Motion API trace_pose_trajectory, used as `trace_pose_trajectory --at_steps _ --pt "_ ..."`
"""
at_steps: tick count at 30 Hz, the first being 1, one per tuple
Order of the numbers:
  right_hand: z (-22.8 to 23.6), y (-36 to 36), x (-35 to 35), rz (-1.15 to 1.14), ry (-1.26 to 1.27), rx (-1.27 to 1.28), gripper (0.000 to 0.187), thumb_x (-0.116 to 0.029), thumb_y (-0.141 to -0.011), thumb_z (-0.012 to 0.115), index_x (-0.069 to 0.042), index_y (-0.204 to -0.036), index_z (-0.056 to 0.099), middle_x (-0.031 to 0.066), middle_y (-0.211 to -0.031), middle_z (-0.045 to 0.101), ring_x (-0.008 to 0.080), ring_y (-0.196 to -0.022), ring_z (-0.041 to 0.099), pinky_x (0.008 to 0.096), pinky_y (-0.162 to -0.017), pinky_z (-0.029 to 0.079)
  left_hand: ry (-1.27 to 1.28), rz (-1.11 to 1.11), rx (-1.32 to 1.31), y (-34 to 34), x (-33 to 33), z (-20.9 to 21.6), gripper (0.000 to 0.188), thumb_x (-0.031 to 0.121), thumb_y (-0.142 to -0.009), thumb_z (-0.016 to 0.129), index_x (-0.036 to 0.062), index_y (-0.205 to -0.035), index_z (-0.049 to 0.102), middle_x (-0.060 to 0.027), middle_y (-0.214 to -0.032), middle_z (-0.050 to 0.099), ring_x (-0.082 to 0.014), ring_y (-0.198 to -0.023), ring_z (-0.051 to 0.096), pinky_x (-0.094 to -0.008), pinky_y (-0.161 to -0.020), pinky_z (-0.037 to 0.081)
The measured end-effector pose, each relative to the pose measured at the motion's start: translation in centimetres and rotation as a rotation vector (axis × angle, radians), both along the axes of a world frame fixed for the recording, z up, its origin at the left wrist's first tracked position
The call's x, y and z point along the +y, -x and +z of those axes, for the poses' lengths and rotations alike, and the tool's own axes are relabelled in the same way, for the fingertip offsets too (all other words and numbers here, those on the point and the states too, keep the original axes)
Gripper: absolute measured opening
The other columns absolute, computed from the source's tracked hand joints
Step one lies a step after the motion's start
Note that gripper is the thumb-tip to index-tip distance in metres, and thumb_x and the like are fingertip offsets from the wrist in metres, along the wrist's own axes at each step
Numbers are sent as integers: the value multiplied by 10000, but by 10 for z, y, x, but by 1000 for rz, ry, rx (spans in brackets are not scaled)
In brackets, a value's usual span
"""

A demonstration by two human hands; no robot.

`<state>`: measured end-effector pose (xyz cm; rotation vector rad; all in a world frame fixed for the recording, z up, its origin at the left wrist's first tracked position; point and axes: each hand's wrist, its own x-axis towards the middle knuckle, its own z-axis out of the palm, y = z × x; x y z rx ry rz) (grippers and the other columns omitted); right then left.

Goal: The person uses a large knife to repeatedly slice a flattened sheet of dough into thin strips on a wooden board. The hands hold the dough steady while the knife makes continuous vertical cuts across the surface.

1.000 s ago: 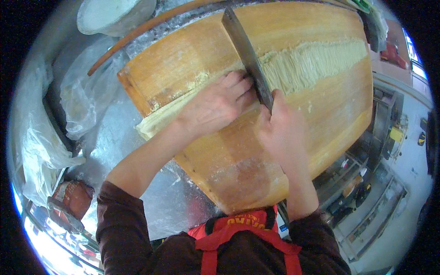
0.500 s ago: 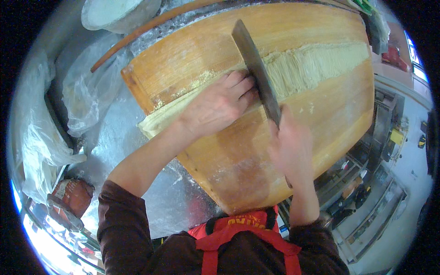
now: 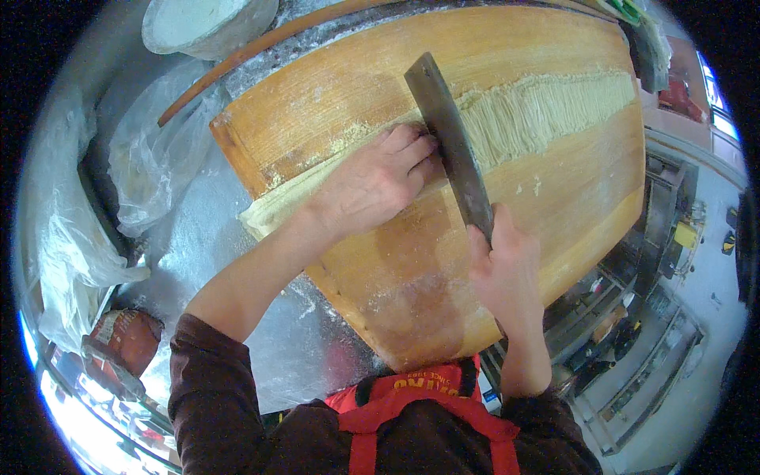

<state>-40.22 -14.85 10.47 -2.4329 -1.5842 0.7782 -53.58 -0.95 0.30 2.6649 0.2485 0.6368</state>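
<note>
Two hands at a floury, rounded wooden board (image 3: 554, 206) on a dull metal counter (image 3: 206, 261). Left hand (image 3: 376, 182) lies flat, fingers pressed on the folded pale dough strip (image 3: 277, 207). Right hand (image 3: 507, 273) fist-grips a long dark steel cleaver (image 3: 450, 142); blade runs away from the person, crosswise to the dough. Cut noodles (image 3: 546, 111) lie right of the blade. Crinkled clear plastic bags (image 3: 150, 170) w/ a bowl (image 3: 207, 24) at left.

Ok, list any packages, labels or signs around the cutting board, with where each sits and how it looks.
Red-brown packet: lower left, beside the metal counter, crumpled, with a pale label patch.
Clear plastic bags: left of the wooden board, crinkled, see-through.
Yellow sign: far right, small and rectangular.
Apron print: yellow lettering on red, bottom centre.
</note>
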Motion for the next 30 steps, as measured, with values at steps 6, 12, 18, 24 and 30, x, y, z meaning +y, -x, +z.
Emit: trace_pose_trajectory --at_steps 6,12,18,24,30 --pt "-18 1 41 -19 53 -88 192 -89 -804 595 -13 -903 450 210 -738 574 409 -671 599 492 -555 456 3 -2 -8 -1 -1 1 335 133 -730 541 -7 -1019 637 -109 -1051 576 -261 -1060 505 -325 -942 432" --pt "-15 -4 18 11 -102 5 172 -92 -822 591 -19 -899 455 215 -763 577 418 -664 588 496 -551 443 -36 27 18 3 -2 4 325 129 -729 542 -4 -1009 639 -111 -1054 575 -254 -1048 507 -324 -928 439" --pt "0 3 0 -27 -2 -17 155 -78 -842 600 -14 -958 518 227 -632 543 444 -633 561 494 -532 401 10 5 6 3 -1 -2 325 125 -731 542 -8 -1011 638 -116 -1059 584 -254 -1041 509 -328 -925 442" --pt "-17 4 42 -24 112 -64 183 -78 -805 585 -15 -909 449 221 -791 592 408 -674 605 491 -560 458 36 -2 5 3 -1 -2 333 127 -731 545 -7 -1022 636 -124 -1083 582 -273 -1067 510 -343 -937 445" --pt "-17 -4 22 80 -115 -97 171 -79 -818 573 -12 -911 446 207 -776 588 409 -669 601 480 -541 453 -32 21 15 4 -1 3 318 129 -737 543 -12 -1007 637 -112 -1059 580 -255 -1066 496 -324 -930 441"
